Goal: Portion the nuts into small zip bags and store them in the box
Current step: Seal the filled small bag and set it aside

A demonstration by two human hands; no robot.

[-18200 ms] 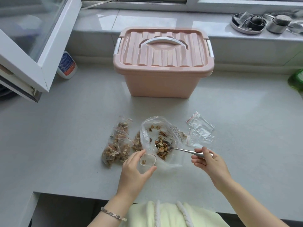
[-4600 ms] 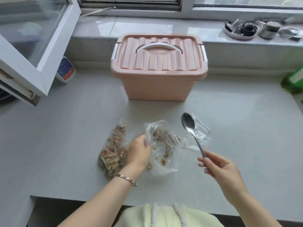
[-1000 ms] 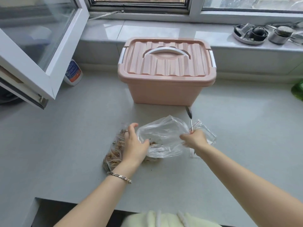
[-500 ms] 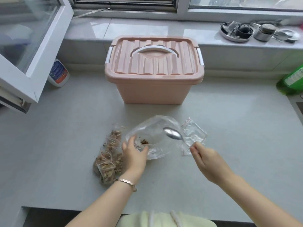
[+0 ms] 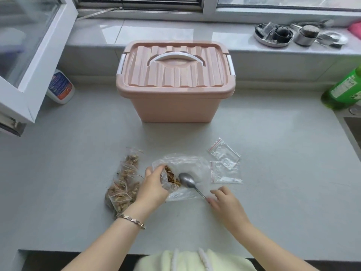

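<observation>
Left hand grips the bunched big bag near the counter's front edge, with the nuts gathered right at its fingers. Right hand pinches the spoon's handle end, with the bowl over the bag, just beside the nuts. Filled small bags lie left of the left hand, empty bags beyond the right. Box is toward the back edge, lid on.

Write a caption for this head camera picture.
Left hand grips clear plastic bag of nuts; right hand pinches silver metal spoon near pink plastic box.
</observation>
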